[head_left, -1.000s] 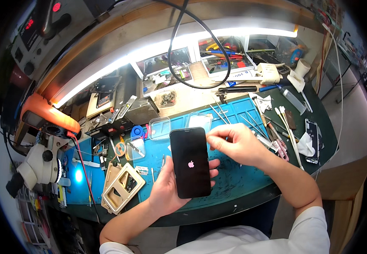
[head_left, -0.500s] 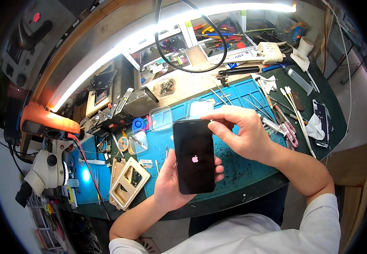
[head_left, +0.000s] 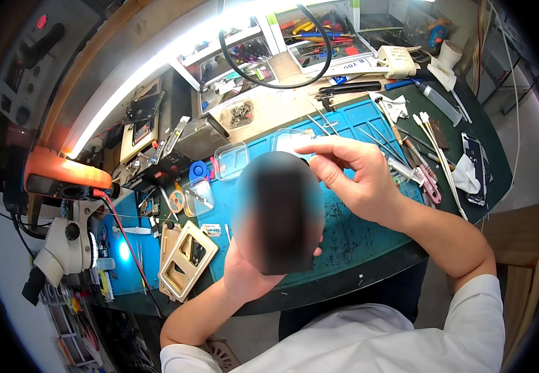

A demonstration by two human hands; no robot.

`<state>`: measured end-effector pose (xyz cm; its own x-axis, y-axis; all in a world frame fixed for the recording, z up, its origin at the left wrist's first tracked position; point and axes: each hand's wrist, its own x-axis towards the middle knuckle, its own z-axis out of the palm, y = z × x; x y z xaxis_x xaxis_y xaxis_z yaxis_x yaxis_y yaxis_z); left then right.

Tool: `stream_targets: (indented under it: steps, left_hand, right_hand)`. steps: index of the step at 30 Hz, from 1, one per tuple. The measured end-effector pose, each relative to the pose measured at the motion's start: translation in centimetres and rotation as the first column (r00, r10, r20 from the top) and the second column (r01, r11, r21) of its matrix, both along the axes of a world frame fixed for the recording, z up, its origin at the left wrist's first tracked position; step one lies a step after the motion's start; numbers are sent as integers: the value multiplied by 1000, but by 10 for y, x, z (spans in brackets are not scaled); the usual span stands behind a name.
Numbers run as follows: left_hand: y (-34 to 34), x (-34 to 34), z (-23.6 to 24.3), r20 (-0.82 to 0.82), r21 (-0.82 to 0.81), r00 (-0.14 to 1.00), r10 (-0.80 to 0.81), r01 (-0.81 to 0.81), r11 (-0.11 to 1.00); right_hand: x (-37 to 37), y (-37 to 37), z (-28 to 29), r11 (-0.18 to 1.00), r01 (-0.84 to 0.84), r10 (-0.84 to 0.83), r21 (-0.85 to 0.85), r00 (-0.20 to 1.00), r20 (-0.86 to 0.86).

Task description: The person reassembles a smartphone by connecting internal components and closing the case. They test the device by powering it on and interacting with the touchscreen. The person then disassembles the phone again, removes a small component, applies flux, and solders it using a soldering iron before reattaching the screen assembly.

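Both hands (head_left: 319,205) hold blurred, seemingly dark phone (head_left: 280,214) | tweezers (head_left: 325,121) behind

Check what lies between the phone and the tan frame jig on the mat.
Head view: mostly bare blue mat between phone and jig, plus a small pale tag.

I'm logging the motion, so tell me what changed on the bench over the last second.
The phone has come up closer to the camera in the left hand, and the right hand has risen with it, fingertips pinched at its top right corner. Neither hand let go or took anything new. The blue mat, tools and microscope stayed put.
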<state>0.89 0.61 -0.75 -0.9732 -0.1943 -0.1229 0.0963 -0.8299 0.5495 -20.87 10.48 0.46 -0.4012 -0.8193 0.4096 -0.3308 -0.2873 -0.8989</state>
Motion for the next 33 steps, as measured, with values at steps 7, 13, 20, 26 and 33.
stream_targets:
  steps: [7, 13, 20, 26, 33]
  left_hand:
    - [2, -1, 5, 48, 25, 990, 134, -135, 991]
    - [8, -7, 5, 69, -22, 990, 122, -120, 992]
    - [5, 3, -5, 29, -7, 999, 43, -43, 999]
    - [8, -2, 9, 150, 42, 984, 99, -107, 993]
    - [12, -7, 13, 224, 41, 946, 234, -249, 968]
  right_hand:
    - [2, -1, 4, 988, -19, -42, -150, 921, -388]
    - [29, 4, -7, 994, -42, -4, -98, 901, -434]
    - [23, 2, -2, 989, -39, -21, -144, 922, -388]
    - [8, 1, -7, 998, 31, -46, -63, 963, -264]
    - [7, 2, -4, 994, -83, 63, -67, 963, -263]
